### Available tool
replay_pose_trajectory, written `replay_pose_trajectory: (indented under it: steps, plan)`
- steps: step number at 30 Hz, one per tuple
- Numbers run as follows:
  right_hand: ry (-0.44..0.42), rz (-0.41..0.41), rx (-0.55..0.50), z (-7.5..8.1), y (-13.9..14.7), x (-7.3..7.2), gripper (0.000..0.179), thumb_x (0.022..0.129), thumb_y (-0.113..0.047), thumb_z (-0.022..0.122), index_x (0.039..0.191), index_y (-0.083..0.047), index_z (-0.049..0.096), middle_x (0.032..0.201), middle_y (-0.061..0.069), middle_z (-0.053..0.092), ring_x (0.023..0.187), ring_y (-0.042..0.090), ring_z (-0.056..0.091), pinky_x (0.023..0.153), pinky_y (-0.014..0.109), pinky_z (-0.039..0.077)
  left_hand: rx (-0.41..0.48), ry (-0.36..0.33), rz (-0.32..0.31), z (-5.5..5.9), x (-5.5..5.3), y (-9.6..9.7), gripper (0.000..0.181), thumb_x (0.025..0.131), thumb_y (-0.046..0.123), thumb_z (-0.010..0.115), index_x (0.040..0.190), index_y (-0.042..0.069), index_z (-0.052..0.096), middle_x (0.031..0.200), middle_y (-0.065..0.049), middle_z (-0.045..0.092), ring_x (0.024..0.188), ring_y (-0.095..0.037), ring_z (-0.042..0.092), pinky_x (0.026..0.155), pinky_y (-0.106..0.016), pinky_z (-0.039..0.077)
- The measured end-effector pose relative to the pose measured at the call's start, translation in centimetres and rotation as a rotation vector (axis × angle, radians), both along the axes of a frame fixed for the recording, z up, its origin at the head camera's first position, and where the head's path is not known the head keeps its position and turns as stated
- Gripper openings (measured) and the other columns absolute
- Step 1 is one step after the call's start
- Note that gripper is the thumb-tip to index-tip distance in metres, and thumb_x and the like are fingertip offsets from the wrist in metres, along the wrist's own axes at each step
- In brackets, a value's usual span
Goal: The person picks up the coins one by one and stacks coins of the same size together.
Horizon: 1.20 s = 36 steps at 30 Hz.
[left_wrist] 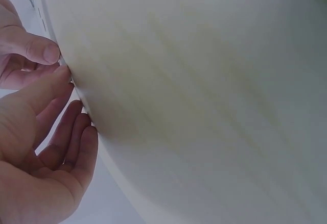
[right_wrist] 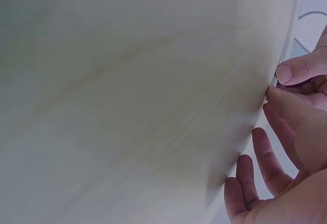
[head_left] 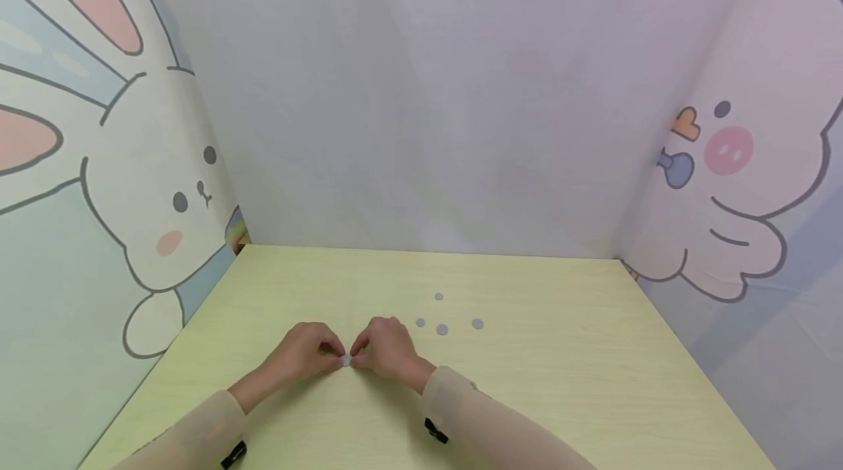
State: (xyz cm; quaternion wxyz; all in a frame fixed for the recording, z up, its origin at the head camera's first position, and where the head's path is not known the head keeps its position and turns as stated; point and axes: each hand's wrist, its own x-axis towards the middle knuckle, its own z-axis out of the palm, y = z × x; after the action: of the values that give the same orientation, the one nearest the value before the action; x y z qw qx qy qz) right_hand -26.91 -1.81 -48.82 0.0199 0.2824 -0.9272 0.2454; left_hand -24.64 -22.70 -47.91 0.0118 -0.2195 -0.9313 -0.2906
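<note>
Low in the head view, a small grey coin (head_left: 346, 360) is at the tabletop between both hands. From the left, my left hand (head_left: 306, 348) pinches its edge with thumb and forefinger. My right hand (head_left: 388, 348) does the same from the right, and the fingertips hide parts of the rim. In the left wrist view the left hand (left_wrist: 46, 147) has its fingertips at the table surface, close to the other thumb. The right wrist view has the right hand (right_wrist: 301, 137) with its remaining fingers loosely bent against the table; the coin itself is hardly visible there.
Beyond the right hand lie several more coins: a small one (head_left: 438, 296) farthest back, another small one (head_left: 420, 322), a larger one (head_left: 443, 329), and one (head_left: 478, 323) farther right. Cloth printed with cartoon animals borders the pale wooden table (head_left: 560, 367) at the back and sides.
</note>
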Motion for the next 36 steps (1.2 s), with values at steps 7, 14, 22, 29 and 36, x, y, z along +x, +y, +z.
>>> replay_pose_trajectory:
  steps: [7, 14, 22, 29, 36]
  plan:
    - [-0.003, 0.004, -0.004, -0.1, 0.0, -0.1, 0.006, 0.085, -0.029, 0.092, 0.082, -0.029, 0.087, 0.088, -0.017, 0.073, 0.084, 0.002, 0.057, 0.091, 0.031, 0.048, 0.001, 0.005, -0.003, -0.1, 0.0, -0.1, 0.011, 0.083, 0.014, 0.092, 0.088, 0.017, 0.082, 0.086, 0.011, 0.074, 0.081, -0.011, 0.068, 0.074, -0.026, 0.054]
    - [-0.001, 0.008, -0.008, -0.2, 0.0, -0.1, 0.006, 0.085, -0.029, 0.092, 0.082, -0.028, 0.087, 0.087, -0.016, 0.074, 0.082, 0.001, 0.056, 0.089, 0.029, 0.047, 0.003, 0.011, -0.011, -0.1, -0.1, -0.1, 0.011, 0.083, 0.015, 0.092, 0.088, 0.017, 0.082, 0.086, 0.011, 0.074, 0.082, -0.01, 0.067, 0.074, -0.026, 0.054]
    - [-0.031, -0.001, -0.001, 0.1, 0.4, 0.0, 0.005, 0.085, -0.027, 0.091, 0.086, -0.027, 0.087, 0.089, -0.013, 0.073, 0.084, 0.004, 0.057, 0.082, 0.027, 0.046, 0.009, 0.002, -0.009, -0.1, 0.0, 0.0, 0.011, 0.083, 0.014, 0.092, 0.087, 0.017, 0.082, 0.086, 0.01, 0.074, 0.081, -0.011, 0.067, 0.073, -0.026, 0.053]
    - [-0.053, -0.002, -0.022, 0.2, 1.5, -0.6, 0.009, 0.084, -0.023, 0.09, 0.093, -0.024, 0.088, 0.09, -0.014, 0.073, 0.088, 0.005, 0.06, 0.082, 0.025, 0.048, -0.015, -0.02, 0.033, -0.2, -0.2, 0.1, 0.009, 0.085, 0.022, 0.091, 0.087, 0.02, 0.082, 0.086, 0.013, 0.073, 0.082, -0.009, 0.065, 0.075, -0.026, 0.052]
    - [-0.049, -0.015, -0.066, 0.8, 4.0, -1.6, 0.011, 0.087, -0.024, 0.088, 0.097, -0.022, 0.087, 0.093, -0.012, 0.073, 0.093, 0.01, 0.063, 0.086, 0.03, 0.051, -0.016, -0.017, 0.044, -0.2, -0.2, 0.1, 0.01, 0.085, 0.023, 0.091, 0.086, 0.022, 0.082, 0.085, 0.014, 0.072, 0.083, -0.009, 0.065, 0.076, -0.028, 0.052]
